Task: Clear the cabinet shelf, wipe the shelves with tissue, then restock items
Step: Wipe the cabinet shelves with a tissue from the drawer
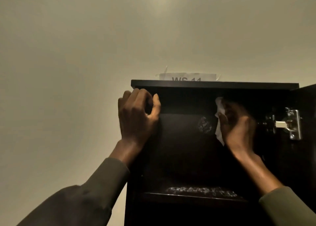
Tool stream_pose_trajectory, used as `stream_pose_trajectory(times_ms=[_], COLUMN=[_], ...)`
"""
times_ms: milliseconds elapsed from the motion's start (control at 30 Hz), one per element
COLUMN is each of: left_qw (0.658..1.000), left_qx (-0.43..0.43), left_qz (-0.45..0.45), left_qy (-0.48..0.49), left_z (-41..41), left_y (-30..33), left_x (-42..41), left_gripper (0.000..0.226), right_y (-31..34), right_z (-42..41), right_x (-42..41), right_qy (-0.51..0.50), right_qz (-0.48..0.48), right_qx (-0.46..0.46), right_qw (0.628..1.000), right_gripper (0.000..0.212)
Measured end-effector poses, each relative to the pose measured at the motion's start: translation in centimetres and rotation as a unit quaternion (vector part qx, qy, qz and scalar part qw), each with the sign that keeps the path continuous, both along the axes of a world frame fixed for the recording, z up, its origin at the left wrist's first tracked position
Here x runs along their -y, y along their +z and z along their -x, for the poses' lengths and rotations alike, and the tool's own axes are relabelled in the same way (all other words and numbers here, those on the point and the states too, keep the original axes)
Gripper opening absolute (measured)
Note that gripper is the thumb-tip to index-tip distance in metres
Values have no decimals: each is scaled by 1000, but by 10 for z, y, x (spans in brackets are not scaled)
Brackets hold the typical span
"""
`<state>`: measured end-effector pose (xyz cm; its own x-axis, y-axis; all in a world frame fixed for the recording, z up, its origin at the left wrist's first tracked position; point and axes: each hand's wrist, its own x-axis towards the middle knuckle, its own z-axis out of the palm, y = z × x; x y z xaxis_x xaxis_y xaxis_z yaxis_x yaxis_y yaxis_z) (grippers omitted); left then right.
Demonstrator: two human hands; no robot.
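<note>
gripping cabinet (213, 85) edge, left hand (136, 113) fingers curled; right hand (236, 123) fingers pinching tissue (219, 106) inside.

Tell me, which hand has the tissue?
The right hand, inside the cabinet, clutches the white tissue. The left hand only grips the cabinet's edge.

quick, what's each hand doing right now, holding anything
Left hand: curled around the left edge of the dark wooden cabinet, holding no object.
Right hand: closed on a crumpled white tissue inside the cabinet.
</note>
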<state>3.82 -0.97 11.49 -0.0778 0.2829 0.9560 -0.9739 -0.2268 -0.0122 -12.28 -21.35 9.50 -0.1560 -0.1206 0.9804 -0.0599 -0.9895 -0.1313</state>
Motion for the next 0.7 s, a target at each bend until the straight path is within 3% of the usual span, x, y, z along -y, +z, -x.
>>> stream_pose_trajectory(times_ms=[67,167,333,700], left_qw=[999,996,996,997], left_qx=[-34,-64,-56,-20], left_qz=[-10,-31,-61,-73], left_qy=[25,56,41,25], left_z=[-1,-2,-4,-13], left_y=[-2,-2,-3,-2], left_x=[0,-1,-4,-11], left_gripper=[22,20,41,33], right_y=[-1,0,1,-15], right_z=[0,-3,-8,-28], right_x=[3,3,4,-3], right_qy=[-11,-40,-86,-7], right_qz=[34,7,-45,-3], right_qx=[-12,-46,-87,-100], right_qw=[999,998,991,995], right_gripper=[39,38,31,28])
